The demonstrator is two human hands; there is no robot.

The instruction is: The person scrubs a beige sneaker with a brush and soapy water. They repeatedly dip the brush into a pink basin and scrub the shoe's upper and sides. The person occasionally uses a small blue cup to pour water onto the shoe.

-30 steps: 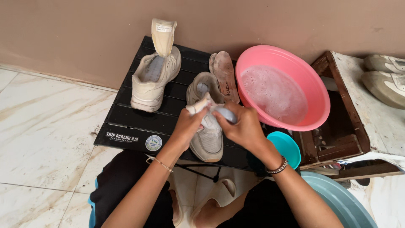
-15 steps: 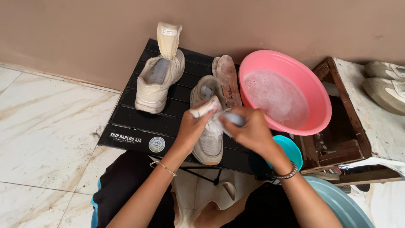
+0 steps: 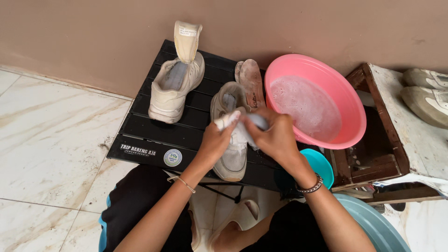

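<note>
Left hand (image 3: 215, 141) closed on the tongue of a cream sneaker (image 3: 232, 154) atop a black folding table (image 3: 140, 126). Right hand (image 3: 276, 135) clenched around a pale cloth (image 3: 256, 121), beside the pink basin (image 3: 347, 100).

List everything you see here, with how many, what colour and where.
Sneaker: one, cream, under both hands on the table.
Cloth: one, white, gripped over that sneaker.
Second sneaker: one, cream, table's far left.
Insole: one, brownish, beside the basin.
Basin: one, pink, foamy water, right.
Folding table: one, black.
Small bowl: one, teal, below the basin.
Wooden stand: one, far right.
Left hand; right hand: on the cloth.
</note>
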